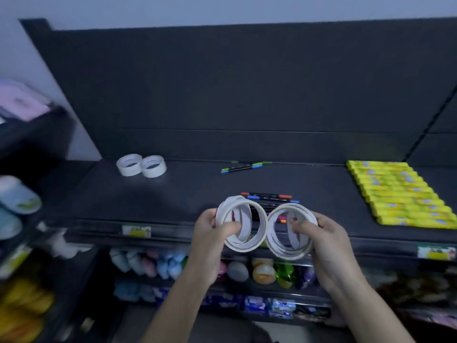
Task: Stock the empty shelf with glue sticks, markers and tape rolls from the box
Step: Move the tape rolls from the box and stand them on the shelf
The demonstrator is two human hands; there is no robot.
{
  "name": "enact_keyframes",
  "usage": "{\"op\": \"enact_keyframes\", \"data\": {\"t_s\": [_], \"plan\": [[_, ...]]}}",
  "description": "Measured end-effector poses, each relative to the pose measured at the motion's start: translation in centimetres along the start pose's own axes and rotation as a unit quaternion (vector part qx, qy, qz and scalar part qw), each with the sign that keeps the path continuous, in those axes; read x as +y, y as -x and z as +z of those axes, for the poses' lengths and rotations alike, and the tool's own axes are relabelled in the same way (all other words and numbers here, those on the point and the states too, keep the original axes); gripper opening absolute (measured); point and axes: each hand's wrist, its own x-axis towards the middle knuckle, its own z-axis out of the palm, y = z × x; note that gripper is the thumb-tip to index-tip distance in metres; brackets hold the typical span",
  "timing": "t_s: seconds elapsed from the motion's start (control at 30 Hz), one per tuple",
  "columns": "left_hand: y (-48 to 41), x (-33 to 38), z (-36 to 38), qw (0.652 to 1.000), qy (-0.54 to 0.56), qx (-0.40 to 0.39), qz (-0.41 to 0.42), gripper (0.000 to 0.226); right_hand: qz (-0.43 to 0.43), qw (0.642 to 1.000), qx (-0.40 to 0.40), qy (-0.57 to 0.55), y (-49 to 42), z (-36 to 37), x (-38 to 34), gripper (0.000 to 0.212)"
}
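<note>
My left hand point(210, 233) grips a stack of white tape rolls point(257, 229), thumb hooked through the hole. My right hand point(324, 241) holds a second stack of white tape rolls point(277, 241) the same way. Both stacks hang side by side, touching, over the front edge of the dark shelf point(188, 194). Two white tape rolls point(141, 165) lie at the shelf's back left. Markers point(241, 167) lie at the back middle, and more markers point(269, 198) lie just behind the held rolls. Yellow glue stick packs point(400, 194) fill the shelf's right side in a row.
Below the shelf, lower tiers hold colourful small goods point(262, 271) and blue packets point(257, 304). Another rack at the left carries blurred items point(17, 196). Price labels point(136, 231) sit on the shelf's front lip. The box is out of view.
</note>
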Motion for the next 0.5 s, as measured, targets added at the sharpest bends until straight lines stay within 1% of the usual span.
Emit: {"op": "enact_keyframes", "data": {"t_s": [0.2, 0.3, 0.37, 0.47, 0.5], "plan": [[-1.8, 0.2, -5.8, 0.993, 0.052, 0.100, -0.028, 0.040, 0.016, 0.997, -0.077, 0.003, -3.3, 6.7, 1.8, 0.015], [-3.6, 0.5, -8.0, 0.988, 0.069, 0.131, -0.039, 0.039, 0.032, 0.994, -0.100, -0.010, -5.1, 9.9, 2.9, 0.016], [-5.1, 0.8, -9.3, 0.985, 0.080, 0.147, -0.044, 0.034, 0.048, 0.992, -0.113, -0.015, -6.7, 11.9, 3.5, 0.017], [-7.6, 1.0, -11.4, 0.981, 0.079, 0.167, -0.060, 0.016, 0.084, 0.987, -0.135, -0.020, -9.2, 14.8, 4.2, 0.018], [-8.4, 1.1, -12.1, 0.979, 0.078, 0.173, -0.068, 0.014, 0.094, 0.985, -0.142, -0.020, -10.0, 15.7, 4.4, 0.018]]}}
